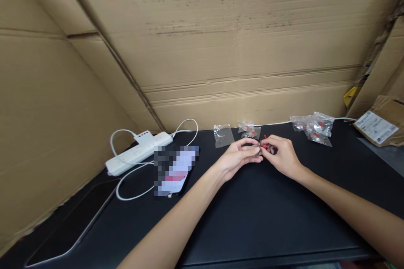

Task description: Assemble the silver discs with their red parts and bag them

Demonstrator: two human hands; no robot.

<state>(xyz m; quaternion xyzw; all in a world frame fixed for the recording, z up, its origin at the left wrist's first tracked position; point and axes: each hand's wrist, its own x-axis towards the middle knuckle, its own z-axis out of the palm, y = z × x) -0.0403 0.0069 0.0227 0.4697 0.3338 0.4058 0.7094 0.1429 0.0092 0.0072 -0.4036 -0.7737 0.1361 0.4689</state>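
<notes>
My left hand (239, 156) and my right hand (280, 155) meet over the black table (252, 218), fingers pinched together. Between their fingertips is a small red and silvery part (264, 146), too small to name. Both hands seem to grip it, the left from the left side and the right from the right. Just behind the hands lie an empty clear plastic bag (223, 135) and two small clear bags with red parts (250, 130).
A pile of clear bags with red parts (314, 127) lies at the back right. A white power strip (139, 157) with white cables and a phone (175, 171) sit to the left. Cardboard walls (221, 50) close in the back and left. A labelled brown parcel (378, 126) lies far right.
</notes>
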